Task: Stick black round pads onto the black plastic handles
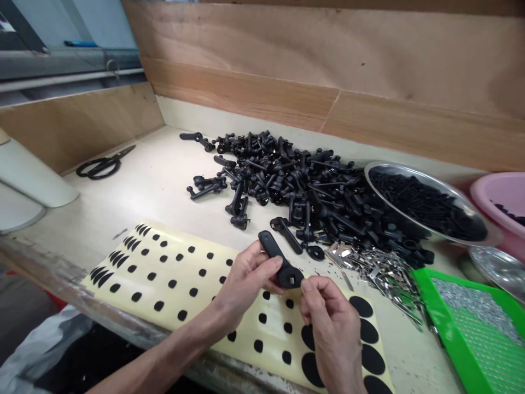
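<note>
My left hand (pixel 246 276) grips a black plastic ratchet-style lever handle (pixel 279 260), with its round head tilted toward my right hand. My right hand (pixel 332 328) is pinched at that head, its fingertips at or very near the head's edge. Whether those fingers hold anything small is hidden. Both hands are above a cream backing sheet of black adhesive dots (pixel 180 279), which has larger black ovals along its right side. Just beyond them lies a heap of similar black handles (pixel 295 186).
A steel bowl (pixel 410 178) of black parts and a pink basin (pixel 502 191) stand at the right. Loose metal clips (pixel 381 276) lie by a green tray (pixel 451 323). Black scissors (pixel 102 164) lie at the back left. Wooden panels (pixel 246 71) wall the bench.
</note>
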### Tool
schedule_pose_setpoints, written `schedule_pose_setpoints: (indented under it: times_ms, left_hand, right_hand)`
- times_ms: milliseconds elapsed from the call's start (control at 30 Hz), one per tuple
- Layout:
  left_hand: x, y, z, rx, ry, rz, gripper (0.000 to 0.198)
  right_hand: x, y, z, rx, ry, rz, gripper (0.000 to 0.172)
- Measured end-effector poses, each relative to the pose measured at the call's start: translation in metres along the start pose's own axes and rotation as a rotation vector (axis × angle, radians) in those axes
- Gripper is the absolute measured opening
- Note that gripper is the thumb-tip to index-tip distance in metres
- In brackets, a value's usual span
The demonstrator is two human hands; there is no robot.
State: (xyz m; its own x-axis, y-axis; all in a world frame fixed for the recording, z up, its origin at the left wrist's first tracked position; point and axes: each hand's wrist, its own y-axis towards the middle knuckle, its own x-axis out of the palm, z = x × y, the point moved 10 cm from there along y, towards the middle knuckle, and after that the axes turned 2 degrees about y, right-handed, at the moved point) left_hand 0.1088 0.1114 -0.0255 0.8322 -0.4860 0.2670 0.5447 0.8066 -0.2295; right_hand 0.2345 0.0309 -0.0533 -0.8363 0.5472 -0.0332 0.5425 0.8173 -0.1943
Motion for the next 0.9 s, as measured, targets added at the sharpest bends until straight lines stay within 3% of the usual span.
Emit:
schedule_pose_setpoints:
  times_ms: [367,767,900]
  left_hand:
    - [0.002,-0.003,-0.003,-0.001,-0.055,-0.006,0.027]
    - [0.003,-0.007,0.003,-0.027,-0.05,-0.015,0.029]
    - [0.004,-0.004,0.001,0.028,-0.026,-0.029,0.029]
  right_hand:
    - [0.001,0.001,0.0,0.002,0.009,-0.016,0.035]
    - [0.0,0.001,-0.013,-0.121,-0.137,0.012,0.031]
    - [-0.004,-0.005,-0.025,-0.187,-0.251,0.099,0.027]
